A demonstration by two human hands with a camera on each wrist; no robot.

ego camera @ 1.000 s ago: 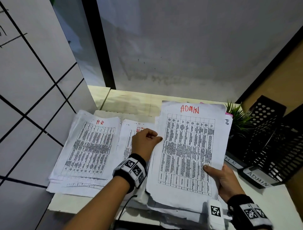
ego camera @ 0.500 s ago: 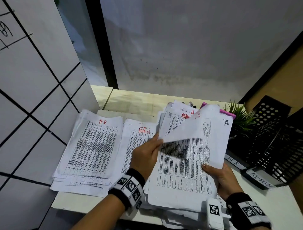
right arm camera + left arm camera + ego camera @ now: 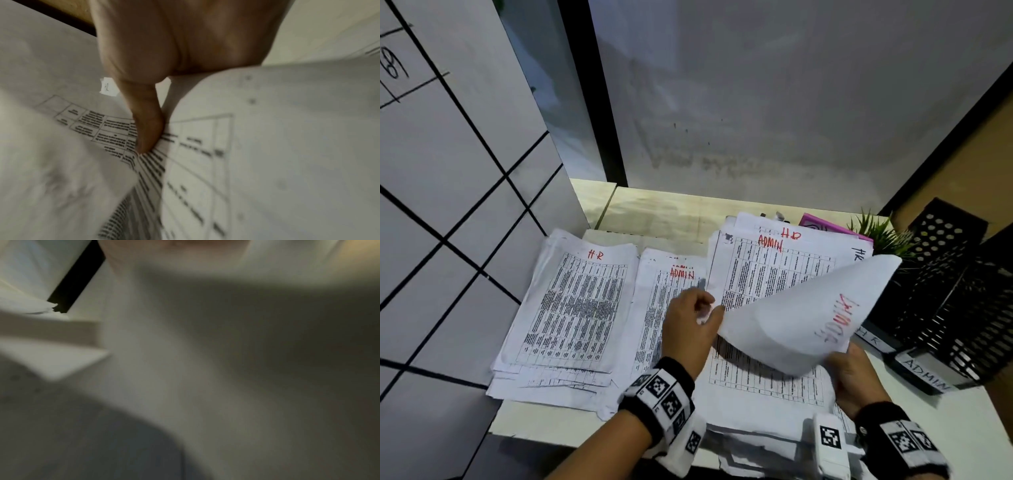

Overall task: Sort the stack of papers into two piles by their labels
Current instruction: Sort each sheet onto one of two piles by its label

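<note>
Three groups of printed sheets lie on the desk in the head view: an HR pile (image 3: 578, 301) at left, an ADMIN pile (image 3: 664, 291) in the middle, and the unsorted stack (image 3: 774, 274) at right, whose top sheet reads ADMIN. Above that stack a lifted sheet (image 3: 801, 318) curls over, its red ADMIN label showing through the back. My left hand (image 3: 693, 329) pinches the sheet's left edge. Gripping its lower right corner is my right hand (image 3: 854, 377), thumb (image 3: 147, 129) on the print. The left wrist view is blurred paper.
Black mesh trays (image 3: 955, 301) tagged HR and ADMIN stand at the right desk edge. A small green plant (image 3: 876, 236) and a pink item (image 3: 822, 224) sit behind the stack. A tiled wall (image 3: 465, 205) closes the left; bare desk (image 3: 661, 212) lies at the back.
The top ADMIN sheet, flat a second ago, has been peeled up by my left hand and curled over toward the right. Another ADMIN sheet shows beneath it.
</note>
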